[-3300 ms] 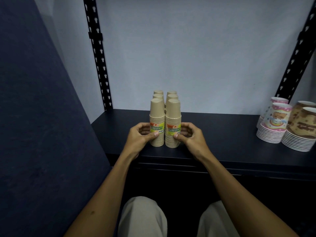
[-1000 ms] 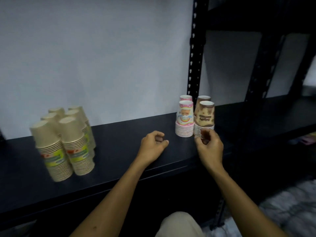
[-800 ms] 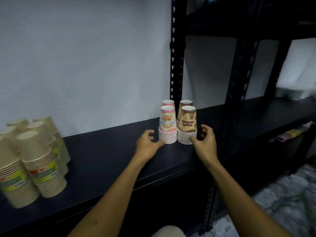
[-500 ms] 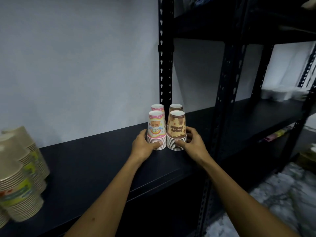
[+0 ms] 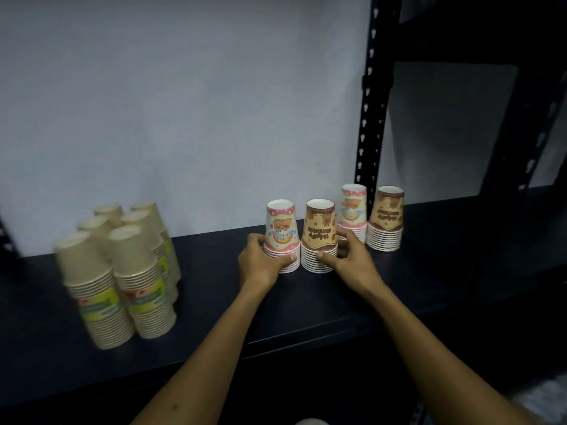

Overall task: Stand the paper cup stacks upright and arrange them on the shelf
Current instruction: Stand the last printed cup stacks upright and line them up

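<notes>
On the dark shelf [image 5: 214, 314] a pink bear-print cup stack [image 5: 281, 231] and a brown cup stack [image 5: 319, 231] stand side by side, rims down. My left hand [image 5: 260, 265] grips the pink stack's base and my right hand [image 5: 349, 256] grips the brown stack's base. Behind my right hand stand a second pink stack [image 5: 352, 207] and a second brown stack [image 5: 386, 219] near the upright. Several tall tan cup stacks [image 5: 122, 271] stand in a tight group at the left.
A black perforated shelf upright [image 5: 374, 96] rises just behind the right-hand stacks. The pale wall [image 5: 184, 102] backs the shelf. Another dark shelf bay [image 5: 491, 216] continues to the right. The shelf's front edge runs below my forearms.
Both hands have slid the front pink and brown stacks leftward, away from the two rear stacks. The view has swung back left, and the tan stacks show more fully.
</notes>
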Available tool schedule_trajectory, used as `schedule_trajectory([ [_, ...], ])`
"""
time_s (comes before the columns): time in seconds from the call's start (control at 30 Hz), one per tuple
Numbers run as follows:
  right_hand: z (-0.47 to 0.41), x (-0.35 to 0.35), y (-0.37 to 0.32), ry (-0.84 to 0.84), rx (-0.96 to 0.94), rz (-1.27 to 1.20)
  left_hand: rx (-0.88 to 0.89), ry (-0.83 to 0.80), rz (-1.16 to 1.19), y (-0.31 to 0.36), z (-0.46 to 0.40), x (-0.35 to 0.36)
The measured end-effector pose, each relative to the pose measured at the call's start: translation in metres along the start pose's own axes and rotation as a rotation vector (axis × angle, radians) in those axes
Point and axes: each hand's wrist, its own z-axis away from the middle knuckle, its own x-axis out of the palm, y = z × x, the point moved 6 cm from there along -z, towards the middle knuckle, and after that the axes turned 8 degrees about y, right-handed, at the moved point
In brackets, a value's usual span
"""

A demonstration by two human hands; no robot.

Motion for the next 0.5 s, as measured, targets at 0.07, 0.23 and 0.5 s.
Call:
schedule_trajectory([
  [0.07,0.000,0.031,-0.009,-0.065,-0.019,-0.002,-0.028,0.075,-0.027,-0.012,-0.006,-0.026],
  [0.23,0.002,0.095,-0.030,-0.173,-0.061,0.007,-0.090,0.262,-0.091,-0.036,-0.016,-0.072],
  [0.5,0.002,0.123,-0.036,-0.217,-0.074,-0.002,-0.146,0.392,-0.143,-0.051,-0.018,-0.080],
])
